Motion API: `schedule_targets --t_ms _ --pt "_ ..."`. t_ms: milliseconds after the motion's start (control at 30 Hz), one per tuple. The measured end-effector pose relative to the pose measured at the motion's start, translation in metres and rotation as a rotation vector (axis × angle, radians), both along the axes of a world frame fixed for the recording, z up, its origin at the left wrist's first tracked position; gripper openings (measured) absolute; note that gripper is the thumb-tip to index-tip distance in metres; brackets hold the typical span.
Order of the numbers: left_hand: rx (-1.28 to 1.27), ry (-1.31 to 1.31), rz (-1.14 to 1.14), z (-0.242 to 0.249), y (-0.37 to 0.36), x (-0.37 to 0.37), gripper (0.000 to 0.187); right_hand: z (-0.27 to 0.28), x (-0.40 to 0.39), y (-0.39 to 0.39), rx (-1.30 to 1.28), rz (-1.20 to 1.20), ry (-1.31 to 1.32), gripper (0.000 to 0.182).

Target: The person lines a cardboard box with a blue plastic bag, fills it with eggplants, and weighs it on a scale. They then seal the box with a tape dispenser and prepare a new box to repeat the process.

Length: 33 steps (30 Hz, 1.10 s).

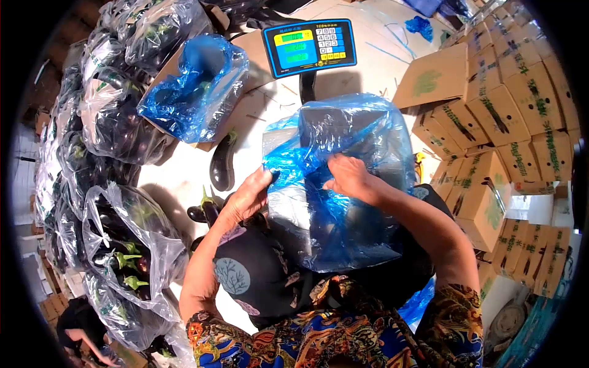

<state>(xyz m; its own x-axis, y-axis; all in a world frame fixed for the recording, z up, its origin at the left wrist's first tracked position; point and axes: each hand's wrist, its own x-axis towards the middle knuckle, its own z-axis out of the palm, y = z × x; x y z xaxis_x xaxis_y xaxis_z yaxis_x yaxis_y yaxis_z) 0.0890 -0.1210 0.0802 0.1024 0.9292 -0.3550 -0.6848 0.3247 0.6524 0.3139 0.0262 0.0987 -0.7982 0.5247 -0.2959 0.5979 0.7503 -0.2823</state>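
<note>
A thin blue plastic bag (368,141) lies spread over a flat, silvery and dark surface in front of me; what is under it is partly hidden. My left hand (250,191) pinches the gathered film at the bag's left side. Fingers curled, my right hand (351,176) grips the bag near its middle. Between the two hands the film is bunched and creased. Just left of my left hand, a long dark eggplant (222,162) rests on the floor, with a few more eggplants (208,210) by my knee.
A scale display (310,49) stands on a post ahead. To the left are a carton lined with blue plastic (190,92) and piled clear bags of eggplants (123,245). Stacked cardboard boxes (485,116) line the right. Another person's arm (83,340) shows at lower left.
</note>
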Motion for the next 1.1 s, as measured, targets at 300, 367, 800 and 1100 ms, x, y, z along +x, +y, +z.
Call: schedule_targets --t_ms 300,367,800,1100 --pt "-0.167 0.660 0.210 0.003 0.047 -0.018 0.035 -0.087 0.030 0.016 -0.057 0.340 -0.478 0.021" --pt "-0.157 0.641 0.271 0.007 0.045 -0.023 0.042 -0.071 0.027 0.016 -0.031 0.319 -0.488 0.021" --pt "-0.085 0.828 0.395 -0.024 0.084 -0.044 0.028 -0.061 0.001 -0.004 -0.940 0.469 -0.036 0.027" --pt "-0.047 0.425 0.485 -0.018 0.084 -0.034 0.027 -0.024 0.006 -0.043 -0.322 0.636 -0.395 0.019"
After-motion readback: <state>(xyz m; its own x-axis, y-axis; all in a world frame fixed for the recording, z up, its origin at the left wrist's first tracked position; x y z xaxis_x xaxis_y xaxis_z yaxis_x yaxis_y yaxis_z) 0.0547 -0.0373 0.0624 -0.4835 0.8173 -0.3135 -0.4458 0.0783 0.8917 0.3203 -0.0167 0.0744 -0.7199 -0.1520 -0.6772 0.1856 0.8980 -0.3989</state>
